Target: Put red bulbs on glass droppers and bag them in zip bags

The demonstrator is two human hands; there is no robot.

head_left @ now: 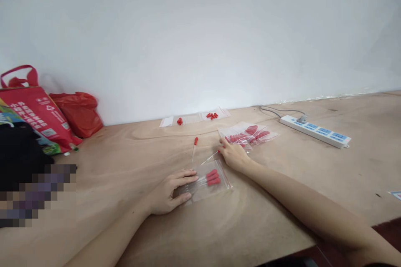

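My left hand point(173, 190) lies spread on a clear zip bag point(200, 194), its fingers stretched over the bag's left part. Inside this bag are several glass droppers with red rubber bulbs point(213, 177). My right hand point(233, 155) has its fingers bent around the red bulb end of a loose dropper point(210, 157), whose thin glass tube points down and left. Just beyond that hand lie clear bags point(250, 134) packed with red-bulbed droppers. Another loose dropper point(194, 149) rests on the table, bulb pointing away from me.
Along the wall, flat clear bags point(192, 119) carry small red bulbs point(212, 115). A white power strip point(315, 131) with a plugged-in cord sits at the right. Red bags point(79, 112) and a black item point(21, 154) stand on the wooden table point(156, 242) at left.
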